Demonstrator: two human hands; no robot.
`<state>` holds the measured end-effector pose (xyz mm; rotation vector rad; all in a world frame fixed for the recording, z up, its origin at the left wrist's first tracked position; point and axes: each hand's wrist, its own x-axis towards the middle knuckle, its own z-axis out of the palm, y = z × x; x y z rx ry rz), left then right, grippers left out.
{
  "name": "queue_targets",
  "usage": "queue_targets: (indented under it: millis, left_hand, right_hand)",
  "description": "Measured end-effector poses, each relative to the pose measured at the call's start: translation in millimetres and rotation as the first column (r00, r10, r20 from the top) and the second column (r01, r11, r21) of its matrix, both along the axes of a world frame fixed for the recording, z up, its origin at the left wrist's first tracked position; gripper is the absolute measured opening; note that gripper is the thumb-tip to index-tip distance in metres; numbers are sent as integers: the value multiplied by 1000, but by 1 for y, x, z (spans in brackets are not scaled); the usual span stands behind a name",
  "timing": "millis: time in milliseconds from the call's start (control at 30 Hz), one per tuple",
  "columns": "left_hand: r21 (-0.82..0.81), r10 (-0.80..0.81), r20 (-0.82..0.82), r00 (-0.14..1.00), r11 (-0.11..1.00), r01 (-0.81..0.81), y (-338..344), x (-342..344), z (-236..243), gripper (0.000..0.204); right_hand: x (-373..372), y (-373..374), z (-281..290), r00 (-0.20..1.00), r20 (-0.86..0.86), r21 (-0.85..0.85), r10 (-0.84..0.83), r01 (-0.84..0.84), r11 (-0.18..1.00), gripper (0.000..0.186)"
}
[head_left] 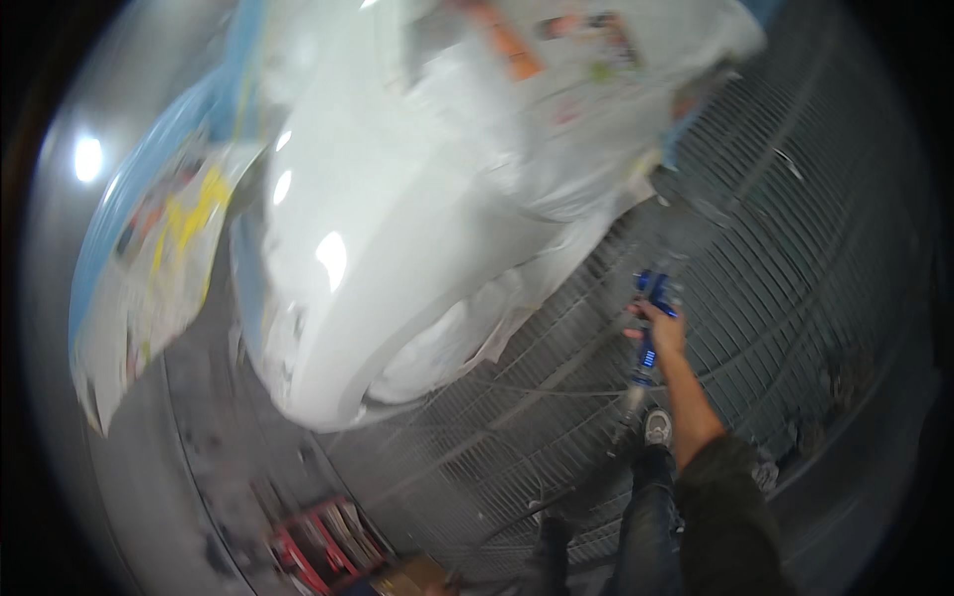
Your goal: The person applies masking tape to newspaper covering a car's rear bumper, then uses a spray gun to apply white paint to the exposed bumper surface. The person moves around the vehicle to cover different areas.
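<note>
Right hand (pixel 664 328) around blue spray gun (pixel 651 298)

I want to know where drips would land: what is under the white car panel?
Under the white car panel is a metal floor grating. What lies below the grating is too dark to see. The right hand holds a blue spray gun beside it.

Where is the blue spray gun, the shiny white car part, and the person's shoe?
blue spray gun (pixel 653 295): head view, on the blue body above the right hand (pixel 661 328).
white car part (pixel 358 268): head view, on its glossy curved middle.
shoe (pixel 657 427): head view, on the light toe standing on the metal grate floor (pixel 795 278).
</note>
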<state>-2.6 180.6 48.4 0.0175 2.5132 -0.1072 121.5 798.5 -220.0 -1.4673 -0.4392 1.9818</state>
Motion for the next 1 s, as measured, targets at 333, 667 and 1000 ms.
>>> queue_targets:
  millis: [333,667,1000]
  left_hand:
    - [-61,-205,206,957,973,222,-170,-59,85,26]
    - [-75,15,-152,988,997,-26,-578,-149,84,21]
    - [145,-261,-625,736,888,437,-667,-429,120,36]
  right_hand:
    - [11,-141,138,994,110,185,3,-24,982,27]
    - [-32,-352,249,966,236,410,-102,-4,912,28]
    - [-220,-636,265,976,216,413,22,-112,904,28]
